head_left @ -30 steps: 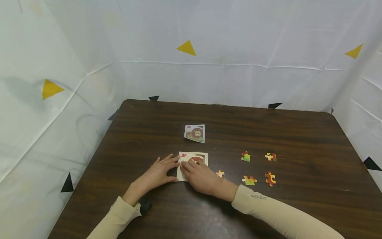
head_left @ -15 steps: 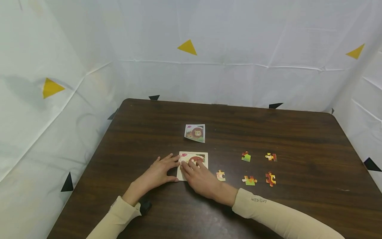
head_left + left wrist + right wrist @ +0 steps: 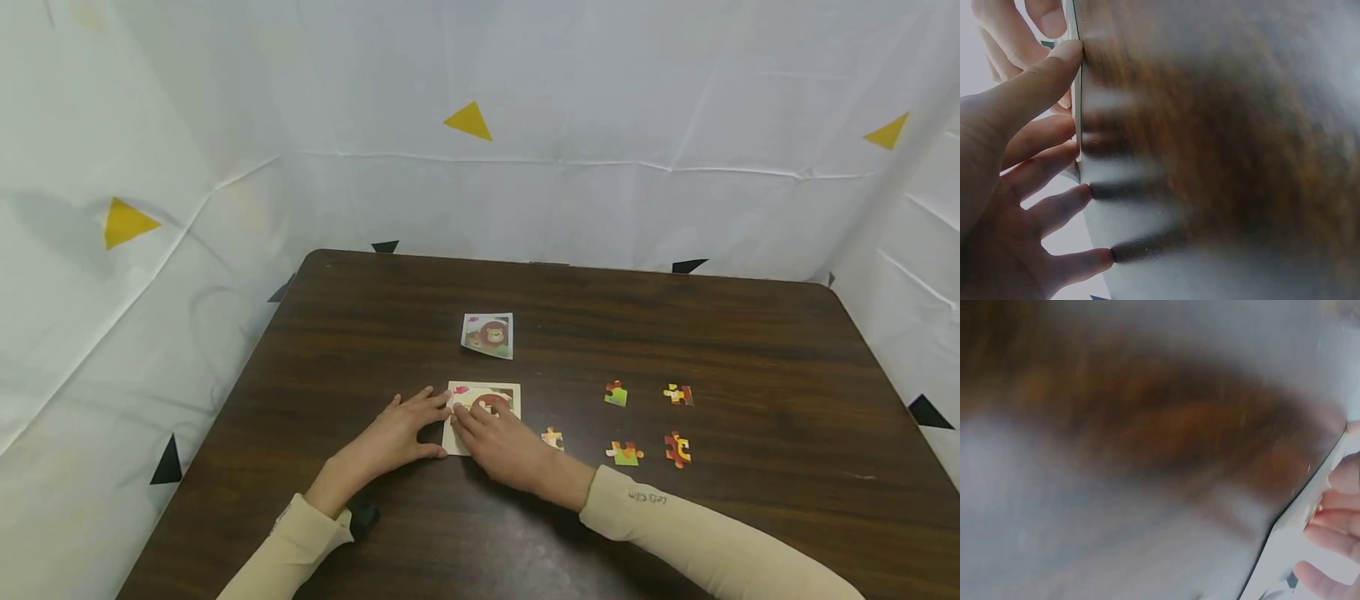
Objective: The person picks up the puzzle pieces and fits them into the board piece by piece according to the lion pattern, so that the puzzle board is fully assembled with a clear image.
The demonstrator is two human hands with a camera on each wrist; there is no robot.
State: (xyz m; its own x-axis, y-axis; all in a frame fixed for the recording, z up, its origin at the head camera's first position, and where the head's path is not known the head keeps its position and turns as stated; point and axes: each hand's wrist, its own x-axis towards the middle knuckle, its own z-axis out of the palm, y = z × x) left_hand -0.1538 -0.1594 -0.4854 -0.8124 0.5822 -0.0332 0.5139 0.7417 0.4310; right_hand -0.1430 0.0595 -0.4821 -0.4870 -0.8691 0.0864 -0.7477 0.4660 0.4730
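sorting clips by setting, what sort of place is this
Probably a staged recording booth rather than a home: white sheeting with yellow triangle markers surrounds a dark wooden table, where two hands work a puzzle board.

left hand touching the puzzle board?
Touching. In the left wrist view the left hand has its thumb tip pressed against the edge of the puzzle board; the head view agrees, with fingers at its left edge.
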